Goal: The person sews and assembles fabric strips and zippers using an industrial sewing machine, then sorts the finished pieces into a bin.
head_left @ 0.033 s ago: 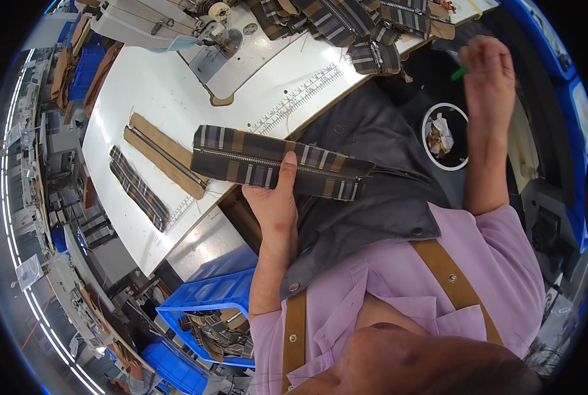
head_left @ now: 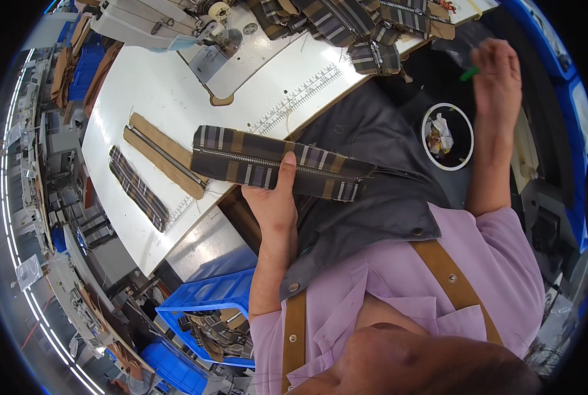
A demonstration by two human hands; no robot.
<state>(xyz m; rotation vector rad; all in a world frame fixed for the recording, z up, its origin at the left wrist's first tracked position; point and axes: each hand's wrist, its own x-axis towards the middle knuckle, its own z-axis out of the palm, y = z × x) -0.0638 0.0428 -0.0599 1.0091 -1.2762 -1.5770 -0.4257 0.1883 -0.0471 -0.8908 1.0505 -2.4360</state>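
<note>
My left hand (head_left: 272,201) grips a plaid fabric strip (head_left: 241,158) with a metal zipper down its middle, thumb on top, over the table's front edge and my lap. Its zipper pull sits near the right end. Out to the right, my raised right hand (head_left: 498,76) is curled around a small green thing (head_left: 469,74); only one end shows, so its kind cannot be told. Left of the held strip, a tan strip with a zipper (head_left: 165,155) lies on the white table (head_left: 136,85), beside a narrow plaid fabric piece (head_left: 139,191).
A sewing machine (head_left: 205,39) stands at the table's back. Zippered plaid pieces (head_left: 347,23) are heaped at the back right. A round bin (head_left: 468,141) with scraps is below my right hand. Lower left, a blue crate (head_left: 205,289) holds more plaid pieces. A dark apron (head_left: 366,138) covers my lap.
My right hand has shifted slightly right and down with the green thing. The round bin appears a little further right. My left hand and the zippered strip have stayed put.
</note>
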